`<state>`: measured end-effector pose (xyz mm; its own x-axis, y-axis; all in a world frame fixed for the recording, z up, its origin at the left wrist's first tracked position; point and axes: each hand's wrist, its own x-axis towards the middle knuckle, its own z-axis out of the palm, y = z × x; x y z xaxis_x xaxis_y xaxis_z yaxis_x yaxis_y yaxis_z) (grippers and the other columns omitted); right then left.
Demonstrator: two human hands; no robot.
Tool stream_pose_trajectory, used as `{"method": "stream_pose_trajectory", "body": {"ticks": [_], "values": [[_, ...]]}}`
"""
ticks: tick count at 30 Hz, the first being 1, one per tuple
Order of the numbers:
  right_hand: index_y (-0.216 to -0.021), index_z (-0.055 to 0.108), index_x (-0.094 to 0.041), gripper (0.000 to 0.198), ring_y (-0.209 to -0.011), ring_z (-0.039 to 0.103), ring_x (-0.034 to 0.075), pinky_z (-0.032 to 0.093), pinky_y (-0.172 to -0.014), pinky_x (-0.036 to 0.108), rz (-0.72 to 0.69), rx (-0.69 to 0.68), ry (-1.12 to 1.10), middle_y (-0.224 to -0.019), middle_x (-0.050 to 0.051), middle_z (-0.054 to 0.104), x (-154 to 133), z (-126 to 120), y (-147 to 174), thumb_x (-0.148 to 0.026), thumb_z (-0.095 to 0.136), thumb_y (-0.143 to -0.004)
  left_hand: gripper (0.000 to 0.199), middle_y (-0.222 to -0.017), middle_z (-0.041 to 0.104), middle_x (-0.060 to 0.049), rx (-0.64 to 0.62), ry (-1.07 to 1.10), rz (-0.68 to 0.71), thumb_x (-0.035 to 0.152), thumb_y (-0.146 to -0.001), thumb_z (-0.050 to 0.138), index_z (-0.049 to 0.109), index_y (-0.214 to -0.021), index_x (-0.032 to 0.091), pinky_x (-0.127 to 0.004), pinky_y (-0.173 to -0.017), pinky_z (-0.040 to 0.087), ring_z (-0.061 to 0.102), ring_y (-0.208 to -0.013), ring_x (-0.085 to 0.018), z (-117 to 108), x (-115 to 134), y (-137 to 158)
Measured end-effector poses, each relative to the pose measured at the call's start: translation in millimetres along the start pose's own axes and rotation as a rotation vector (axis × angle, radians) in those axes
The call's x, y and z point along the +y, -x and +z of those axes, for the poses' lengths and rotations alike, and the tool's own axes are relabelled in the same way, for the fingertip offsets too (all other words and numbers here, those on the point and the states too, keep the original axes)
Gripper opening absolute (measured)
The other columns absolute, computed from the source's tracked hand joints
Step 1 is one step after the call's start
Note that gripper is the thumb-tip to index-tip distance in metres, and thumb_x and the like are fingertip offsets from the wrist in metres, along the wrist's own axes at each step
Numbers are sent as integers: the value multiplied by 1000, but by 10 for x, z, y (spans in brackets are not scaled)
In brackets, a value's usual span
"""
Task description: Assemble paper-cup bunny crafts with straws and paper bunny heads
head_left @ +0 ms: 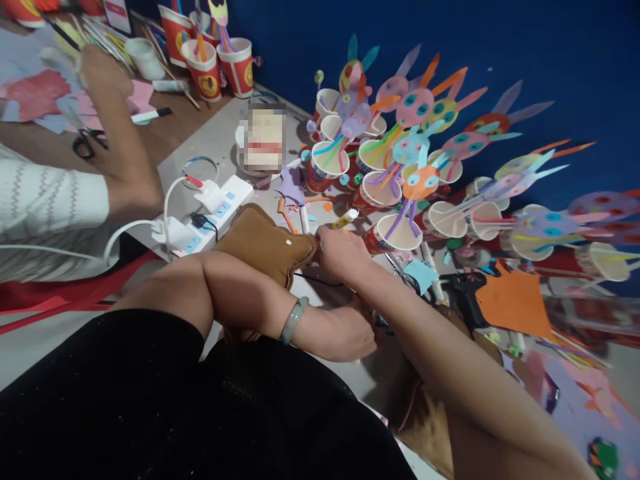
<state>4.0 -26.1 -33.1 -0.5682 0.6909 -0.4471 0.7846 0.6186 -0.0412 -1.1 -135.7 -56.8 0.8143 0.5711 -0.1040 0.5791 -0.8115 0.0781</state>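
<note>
Right in front of the person, a puffy brown cushion [267,240] lies on the grey counter [213,130], with stitching along its edge. Its long way runs from the white power strip [239,193] across to the right, and one soft point ends just at the fingers of the right hand [345,253]. So the cushion is on the left side of that hand, and that hand is the nearer of the two.

The right hand is curled in, not spread wide. Its fingertips are at the cushion's point, but I can't tell if they pinch it or only sit next to it. A small tube with a yellow part [345,219] lies just past the knuckles, and a red paper cup [385,230] stands near the wrist.

The left hand [357,333] is lower down, closer to the person's body. The left arm, with a green bangle [295,320], goes in front of the cushion and hides some of its near side. That hand is bent, and the right arm covers part of it. I can't see how far open it is, or if it has anything. The two arms cross near there, so the left hand is past the cushion, on its right.
</note>
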Motion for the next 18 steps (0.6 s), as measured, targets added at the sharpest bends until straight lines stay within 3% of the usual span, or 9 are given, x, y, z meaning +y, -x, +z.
{"method": "stream_pose_trajectory", "body": {"ticks": [5,11,14,18], "values": [[-125,70,-9,42,-115,75,34,57,-88,35,6,-50,-14,-117,24,77,-103,-54,-157,-31,73,-89,52,-133,72,-26,-53,47,49,45,-99,62,67,-136,8,-48,-86,51,72,-111,-37,-23,-47,14],[-120,74,-8,34,-115,75,33,56,-89,35,57,-46,-48,-118,26,77,-87,-110,-135,-29,63,-95,46,-142,67,-26,-53,28,38,34,-102,55,65,-140,9,-48,-85,52,69,-120,-36,-80,-56,24],[-116,75,-11,36,-108,76,32,55,-83,35,79,29,-52,-113,23,78,-7,-114,34,-33,53,-99,40,-136,70,-26,-26,39,14,32,-102,57,69,-133,10,-49,-88,52,70,-117,-36,-114,-68,36],[-99,74,-16,27,-79,73,25,50,-71,32,93,231,-126,-83,11,77,239,-40,514,-36,56,-95,33,-122,77,-18,-13,88,29,30,-100,61,72,-124,10,-43,-93,50,71,-110,-31,-87,-63,47]]}}
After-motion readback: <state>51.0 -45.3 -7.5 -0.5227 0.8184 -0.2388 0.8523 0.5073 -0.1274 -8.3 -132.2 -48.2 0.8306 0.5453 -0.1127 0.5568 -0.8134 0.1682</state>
